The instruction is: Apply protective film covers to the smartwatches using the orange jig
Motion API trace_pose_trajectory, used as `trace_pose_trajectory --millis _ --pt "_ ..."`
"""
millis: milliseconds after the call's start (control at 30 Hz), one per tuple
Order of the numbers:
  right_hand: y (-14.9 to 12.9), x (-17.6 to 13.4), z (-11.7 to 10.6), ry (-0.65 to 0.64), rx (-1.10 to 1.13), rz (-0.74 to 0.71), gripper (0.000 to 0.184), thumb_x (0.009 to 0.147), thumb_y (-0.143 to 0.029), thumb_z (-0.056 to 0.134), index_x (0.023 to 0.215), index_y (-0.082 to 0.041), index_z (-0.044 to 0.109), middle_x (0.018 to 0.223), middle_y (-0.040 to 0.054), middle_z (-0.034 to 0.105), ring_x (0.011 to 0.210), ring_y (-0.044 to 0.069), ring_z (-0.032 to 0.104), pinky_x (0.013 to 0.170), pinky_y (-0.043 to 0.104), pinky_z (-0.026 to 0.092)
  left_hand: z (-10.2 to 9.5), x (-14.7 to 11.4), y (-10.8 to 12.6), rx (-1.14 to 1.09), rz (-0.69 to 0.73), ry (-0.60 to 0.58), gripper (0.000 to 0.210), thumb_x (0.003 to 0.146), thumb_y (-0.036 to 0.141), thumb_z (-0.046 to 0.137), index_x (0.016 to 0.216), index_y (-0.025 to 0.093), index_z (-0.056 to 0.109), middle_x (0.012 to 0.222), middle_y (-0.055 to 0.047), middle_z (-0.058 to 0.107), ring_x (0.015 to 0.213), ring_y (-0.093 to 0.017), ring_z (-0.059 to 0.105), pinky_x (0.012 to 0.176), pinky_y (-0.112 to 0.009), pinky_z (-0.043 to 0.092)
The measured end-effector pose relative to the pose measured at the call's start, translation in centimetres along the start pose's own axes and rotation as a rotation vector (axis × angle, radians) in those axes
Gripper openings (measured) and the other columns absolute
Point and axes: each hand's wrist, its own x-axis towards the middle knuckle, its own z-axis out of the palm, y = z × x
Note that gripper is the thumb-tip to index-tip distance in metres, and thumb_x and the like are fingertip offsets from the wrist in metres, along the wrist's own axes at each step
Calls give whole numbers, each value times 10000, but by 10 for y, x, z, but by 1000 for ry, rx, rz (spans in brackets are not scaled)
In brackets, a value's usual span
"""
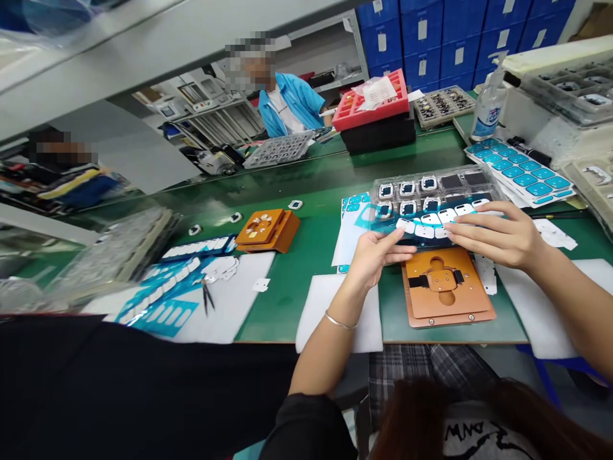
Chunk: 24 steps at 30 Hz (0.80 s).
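Note:
A translucent blue film sheet carrying rows of white rounded pieces is held up between my two hands. My left hand pinches its near left edge, thumb above and fingers below. Across its right part lie the closed-together fingers of my right hand, gripping the sheet; that thumb is hidden. Behind it sits a clear plastic tray with small square black-and-white parts in its pockets. Just below my hands stands an orange fixture with a rounded plate and black clamps in its middle.
White foam pads flank the fixture. Blue-patterned sheets and a pump bottle are at the right. A second orange fixture, tweezers and more film lie left. Across the bench, a person sits near a red tray.

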Motion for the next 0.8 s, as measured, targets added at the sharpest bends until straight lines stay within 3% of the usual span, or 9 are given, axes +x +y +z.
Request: trace_pose_trajectory --millis 133,233,367,533,800 --pt "-11 8 -4 36 -207 53 160 966 -337 614 1098 -360 702 1172 -27 742 1055 275 708 1060 587 409 3 0 -2 52 94 28 303 757 384 804 764 112 669 699 -77 755 503 -106 670 534 -215 580" --pt "-29 20 0 134 -269 58 252 946 -421 642 1174 -317 671 1214 16 727 1087 295 691 1081 607 347 7 -5 -6 87 259 16 377 716 464 809 790 111 699 697 -72 759 425 -80 599 472 -217 530" --pt "-53 35 11 158 -171 123 281 1002 -319 552 1271 -265 613 1335 45 663 1226 258 622 1050 512 404 13 -9 -15 202 418 -63 405 744 545 764 793 147 707 640 -32 731 403 -79 561 450 -228 505" --pt "-57 37 19 209 17 117 349 962 -308 625 1303 -236 603 1298 75 686 1210 286 607 957 481 471 12 -9 -24 395 661 -111 342 855 529 666 800 198 734 613 13 684 477 -81 576 512 -226 531" --pt "-53 35 23 208 232 207 331 943 -344 654 1268 -279 652 1225 53 722 1135 271 621 965 481 484 4 -7 -27 567 713 -129 335 921 500 585 804 231 748 637 6 681 561 -111 615 595 -252 560"
